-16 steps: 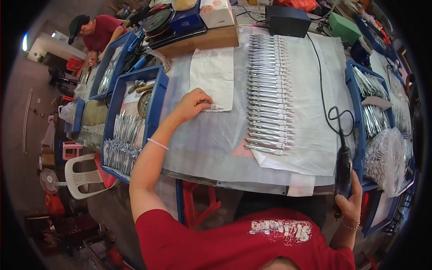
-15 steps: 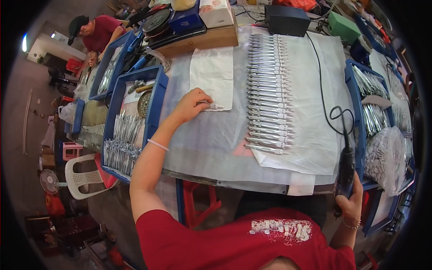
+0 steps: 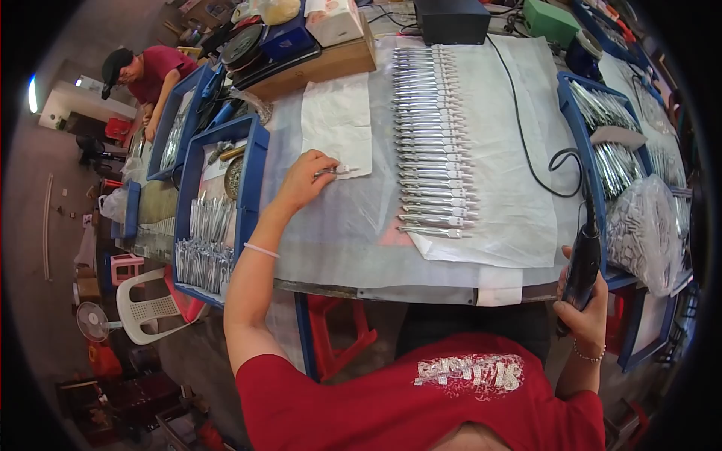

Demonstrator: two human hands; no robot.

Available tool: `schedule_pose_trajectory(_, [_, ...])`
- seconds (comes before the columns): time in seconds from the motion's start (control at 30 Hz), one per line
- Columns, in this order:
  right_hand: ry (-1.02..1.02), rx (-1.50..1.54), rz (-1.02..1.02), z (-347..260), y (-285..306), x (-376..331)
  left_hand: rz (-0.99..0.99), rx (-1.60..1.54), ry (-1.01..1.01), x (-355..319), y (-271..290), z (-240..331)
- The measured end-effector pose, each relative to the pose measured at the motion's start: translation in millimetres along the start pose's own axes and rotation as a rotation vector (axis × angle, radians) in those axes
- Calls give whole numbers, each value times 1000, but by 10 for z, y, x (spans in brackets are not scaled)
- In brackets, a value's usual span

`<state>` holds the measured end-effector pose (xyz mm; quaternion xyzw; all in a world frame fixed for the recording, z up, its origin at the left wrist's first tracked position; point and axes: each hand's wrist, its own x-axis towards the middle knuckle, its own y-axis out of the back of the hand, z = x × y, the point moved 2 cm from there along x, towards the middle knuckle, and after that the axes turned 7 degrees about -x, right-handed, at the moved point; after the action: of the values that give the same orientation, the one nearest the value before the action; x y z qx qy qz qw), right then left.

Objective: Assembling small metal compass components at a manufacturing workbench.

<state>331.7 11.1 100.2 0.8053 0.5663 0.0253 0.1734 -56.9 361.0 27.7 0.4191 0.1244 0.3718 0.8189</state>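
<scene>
My left hand (image 3: 307, 179) is closed around one end of a slim silver metal tool (image 3: 342, 171). Its free end points right over the lower edge of a white paper sheet (image 3: 336, 120). The held end is partly hidden by my fingers. My right hand (image 3: 585, 312) grips a black corded power tool (image 3: 583, 263), upright in front of the table's right part. Between my hands lies a long column of similar slim silver tools (image 3: 432, 143), side by side on a white sheet (image 3: 511, 150), with their tapered ends to the right.
Blue bins of silver parts stand at the left (image 3: 259, 161) and right (image 3: 569, 113). The cable (image 3: 519, 105) runs toward a black box (image 3: 451, 22). A plastic bag of parts (image 3: 639, 233) sits at right. A co-worker (image 3: 154, 75) is at far left; red stool (image 3: 338, 338) below the table.
The view has shifted, moving the table up and left in the picture. The power tool has risen slightly in my right hand. My left hand still holds the silver tool near the paper's edge.
</scene>
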Motion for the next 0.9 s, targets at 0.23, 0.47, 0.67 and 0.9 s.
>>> schedule_pose_trajectory(0.23, [149, 392, 34, -138, 43, -28, 274, -74, -44, 66, 89, 824])
schedule_pose_trajectory(0.47, [270, 462, -105, -122, -70, -78, 43, -289, -175, -1, -799, 1605])
schedule_pose_trajectory(0.67, [232, 453, -134, -45, -25, -193, 26, -193, -286, 82, -1184, 1658])
schedule_pose_trajectory(0.9, [182, 444, -135, -5, -13, -244, -12, -72, -329, 47, -1231, 1629])
